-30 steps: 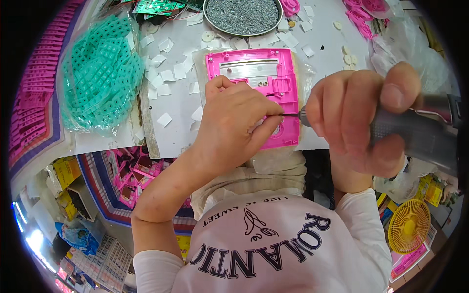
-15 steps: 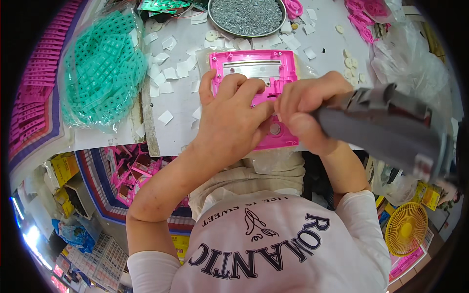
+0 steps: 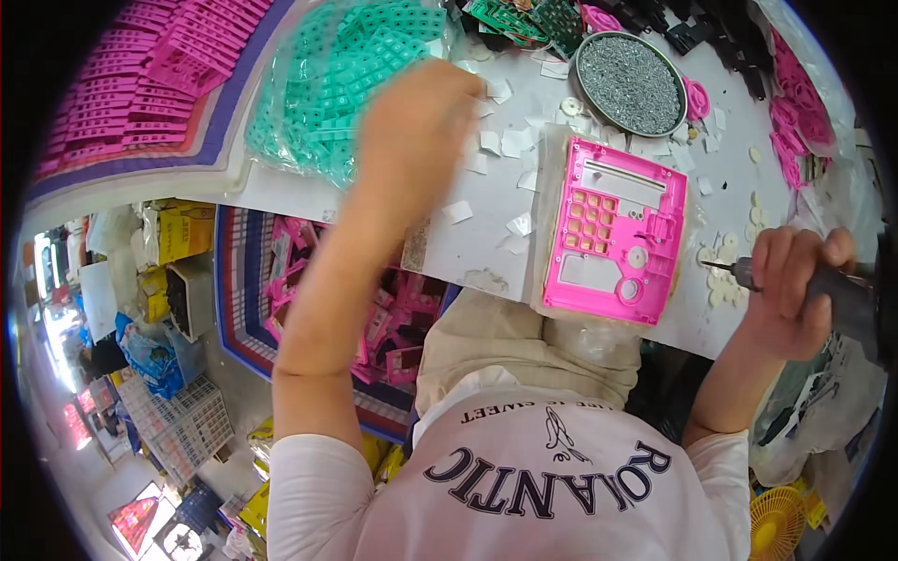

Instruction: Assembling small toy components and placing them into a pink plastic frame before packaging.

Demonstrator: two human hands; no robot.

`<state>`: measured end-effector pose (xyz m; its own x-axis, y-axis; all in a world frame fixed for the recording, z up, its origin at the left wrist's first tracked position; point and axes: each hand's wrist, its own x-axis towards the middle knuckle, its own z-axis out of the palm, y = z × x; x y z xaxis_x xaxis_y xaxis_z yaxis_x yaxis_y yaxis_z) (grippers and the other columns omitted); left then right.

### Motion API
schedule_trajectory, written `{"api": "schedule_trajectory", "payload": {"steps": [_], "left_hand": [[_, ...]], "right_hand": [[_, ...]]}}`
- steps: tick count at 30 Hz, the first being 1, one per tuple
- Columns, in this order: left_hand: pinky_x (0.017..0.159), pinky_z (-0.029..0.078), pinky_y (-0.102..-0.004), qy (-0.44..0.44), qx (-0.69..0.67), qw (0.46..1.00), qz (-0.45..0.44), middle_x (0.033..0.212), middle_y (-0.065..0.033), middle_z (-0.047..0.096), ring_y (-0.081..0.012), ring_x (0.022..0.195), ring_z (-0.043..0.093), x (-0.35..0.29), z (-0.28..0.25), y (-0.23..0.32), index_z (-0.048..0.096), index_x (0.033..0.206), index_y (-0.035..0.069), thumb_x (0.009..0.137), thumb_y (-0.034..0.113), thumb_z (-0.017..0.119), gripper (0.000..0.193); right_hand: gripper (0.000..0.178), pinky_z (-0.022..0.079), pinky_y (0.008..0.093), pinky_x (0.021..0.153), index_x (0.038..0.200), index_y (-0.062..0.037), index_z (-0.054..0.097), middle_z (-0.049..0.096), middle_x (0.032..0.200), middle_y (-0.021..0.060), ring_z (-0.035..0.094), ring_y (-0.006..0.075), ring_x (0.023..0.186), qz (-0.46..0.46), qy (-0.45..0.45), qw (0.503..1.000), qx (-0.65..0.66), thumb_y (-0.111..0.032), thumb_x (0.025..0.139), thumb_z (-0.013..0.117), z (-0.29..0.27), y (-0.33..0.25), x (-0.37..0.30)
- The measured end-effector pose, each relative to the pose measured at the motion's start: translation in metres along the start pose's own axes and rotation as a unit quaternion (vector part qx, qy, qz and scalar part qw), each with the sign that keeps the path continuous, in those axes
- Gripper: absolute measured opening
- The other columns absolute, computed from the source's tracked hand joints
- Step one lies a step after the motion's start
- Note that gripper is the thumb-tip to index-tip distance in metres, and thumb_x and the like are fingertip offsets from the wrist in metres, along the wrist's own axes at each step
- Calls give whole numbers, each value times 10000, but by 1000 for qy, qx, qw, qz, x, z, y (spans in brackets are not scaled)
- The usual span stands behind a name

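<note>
A pink plastic housing (image 3: 619, 234) with a grid of square holes lies on the worktable, bare of hands. My right hand (image 3: 795, 285) is wrapped round a dark grey electric screwdriver (image 3: 847, 304), right of the housing. Its thin bit points left, over small cream discs (image 3: 725, 280). My left hand (image 3: 421, 140) is blurred by motion beside a clear bag of teal rubber keypads (image 3: 323, 93); its fingers cannot be made out, nor whether anything is in them.
A round metal dish (image 3: 576, 79) of small screws stands behind the housing. White paper squares (image 3: 458, 212) are scattered about. Pink parts (image 3: 140, 84) are stacked at far left; a checked basket (image 3: 234, 299) of pink pieces sits below the table edge.
My left hand has left the housing and moved up-left toward the teal keypads. My right hand has drawn the screwdriver off to the right. The view has shifted, and the housing's key grid is now uncovered.
</note>
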<state>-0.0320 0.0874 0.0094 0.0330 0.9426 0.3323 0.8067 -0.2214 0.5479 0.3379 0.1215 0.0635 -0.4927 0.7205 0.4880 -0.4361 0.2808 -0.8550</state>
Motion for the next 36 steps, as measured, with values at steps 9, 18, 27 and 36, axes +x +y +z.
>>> {"api": "schedule_trajectory", "payload": {"steps": [9,18,27,36], "left_hand": [[827,493,-365,-201,242,944,104,1102,-84,643,-298,1013,625,36,-31,-61,666,1002,72,835,105,702,174],[757,503,-396,81,133,965,211,957,-104,657,-298,846,633,21,-44,-42,593,926,64,757,11,719,218],[711,539,-416,102,-119,939,307,1021,-133,665,-306,879,652,-61,3,66,559,939,100,585,-10,794,439],[728,530,-314,-70,-409,909,40,1111,-138,620,-232,884,629,-106,39,100,529,1089,60,714,-93,773,472]], "right_hand": [[439,344,284,626,1353,-111,500,425,678,-71,366,77,619,45,33,998,-10,-279,966,623,-4,14,7],[465,484,337,834,1372,-15,475,596,1033,78,581,194,957,-47,225,923,-309,-173,967,640,9,-8,14],[641,423,467,1024,1243,-87,617,568,1333,118,513,346,1232,-58,-10,902,-427,-148,659,872,82,16,-3],[237,519,356,680,973,-67,702,699,946,84,641,270,746,42,-167,945,-278,-126,776,819,63,21,-21]]}}
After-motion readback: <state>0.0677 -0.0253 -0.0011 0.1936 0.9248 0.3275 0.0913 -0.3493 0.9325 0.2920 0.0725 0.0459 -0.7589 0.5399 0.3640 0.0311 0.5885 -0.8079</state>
